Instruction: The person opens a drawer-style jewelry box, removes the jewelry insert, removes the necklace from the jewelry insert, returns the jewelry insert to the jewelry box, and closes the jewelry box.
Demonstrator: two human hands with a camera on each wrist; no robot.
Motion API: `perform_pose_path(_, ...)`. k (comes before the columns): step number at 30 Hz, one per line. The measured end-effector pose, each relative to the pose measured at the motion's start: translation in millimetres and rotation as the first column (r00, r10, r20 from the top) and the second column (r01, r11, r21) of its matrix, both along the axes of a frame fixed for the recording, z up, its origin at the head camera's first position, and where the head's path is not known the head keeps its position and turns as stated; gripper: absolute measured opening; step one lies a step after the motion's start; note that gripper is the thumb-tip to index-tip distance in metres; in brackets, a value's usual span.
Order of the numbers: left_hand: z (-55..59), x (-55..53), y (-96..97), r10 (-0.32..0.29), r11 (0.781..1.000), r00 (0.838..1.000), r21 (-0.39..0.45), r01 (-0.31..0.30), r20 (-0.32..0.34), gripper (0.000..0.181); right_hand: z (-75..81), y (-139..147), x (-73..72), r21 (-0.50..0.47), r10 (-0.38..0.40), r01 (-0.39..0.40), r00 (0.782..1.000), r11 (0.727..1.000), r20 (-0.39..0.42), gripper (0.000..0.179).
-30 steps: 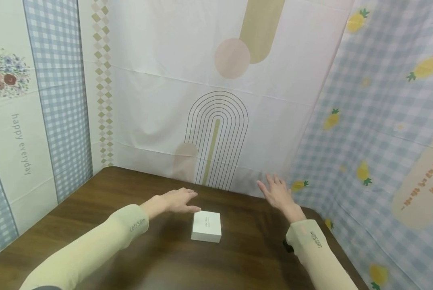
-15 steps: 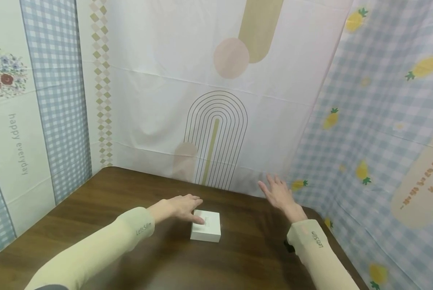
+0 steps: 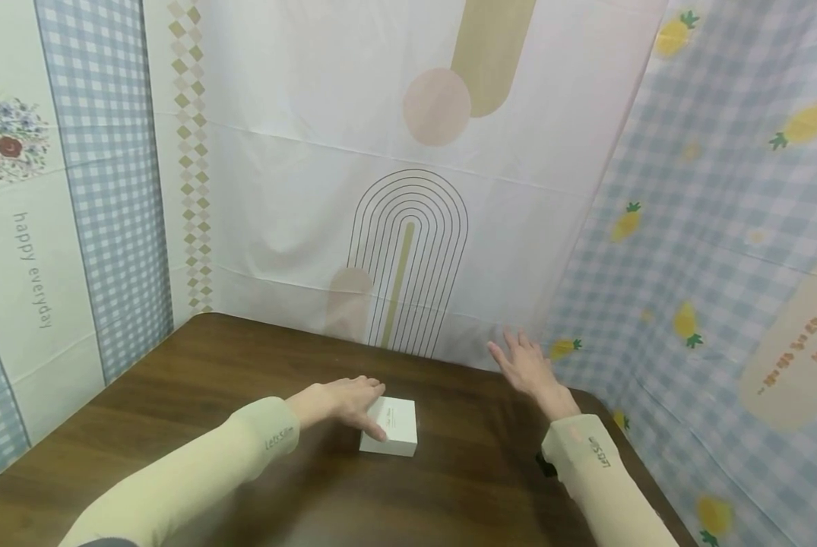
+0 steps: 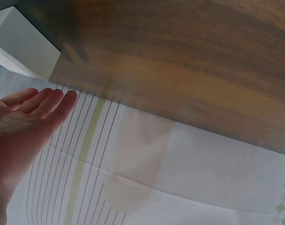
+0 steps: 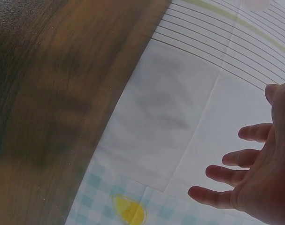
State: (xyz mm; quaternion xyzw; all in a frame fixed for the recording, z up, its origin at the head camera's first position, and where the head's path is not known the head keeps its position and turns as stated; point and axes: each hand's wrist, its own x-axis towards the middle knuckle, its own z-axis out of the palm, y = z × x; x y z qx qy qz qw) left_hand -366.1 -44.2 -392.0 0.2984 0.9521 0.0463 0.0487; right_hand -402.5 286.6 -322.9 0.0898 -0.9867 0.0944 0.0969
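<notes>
A small white box [image 3: 400,425] with faint printing on its lid sits on the brown wooden table. Over the box's left side reaches my left hand [image 3: 345,401], its fingers extended and its thumb hiding part of the lid. In the left wrist view the box [image 4: 27,44] shows at the top left, with a gap between it and the fingertips of the left hand [image 4: 29,117]. Far from the box, my right hand [image 3: 527,371] hovers near the table's back right, fingers spread and holding nothing. The right wrist view shows that hand [image 5: 259,178] with its fingers apart.
The wooden table [image 3: 230,357] ends at a white printed cloth [image 3: 278,197] hanging behind it. A blue checked cloth with yellow fruit [image 3: 695,258] hangs along the right side, and another patterned cloth [image 3: 59,266] hangs on the left.
My left hand has moved right and toward me, from beside the box to over its left part. The box and the right hand have stayed in place.
</notes>
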Motion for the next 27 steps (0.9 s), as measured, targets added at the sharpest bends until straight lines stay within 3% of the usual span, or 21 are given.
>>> perform_pose_path(6,0.2,0.2,4.2,-0.038,0.999,0.999,0.019,0.038,-0.022,0.076,-1.9,3,0.0,0.007,0.006,-0.006,1.0,1.0,-0.009,0.073)
perform_pose_path(11,4.2,-1.4,6.8,-0.057,0.997,0.998,0.057,0.056,0.018,0.053,-5.2,4,-0.8,0.011,0.003,-0.003,1.0,1.0,-0.018,0.072)
perform_pose_path(19,9.7,-3.6,8.2,-0.072,0.996,0.996,0.056,0.068,0.059,0.044,-10.5,0,-2.2,0.02,0.005,-0.005,1.0,1.0,-0.015,0.072)
perform_pose_path(27,6.1,-13.6,11.7,-0.017,0.997,0.995,0.081,0.008,0.103,0.043,-14.7,-2,-3.7,0.009,0.025,-0.025,0.999,1.0,-0.029,0.07)
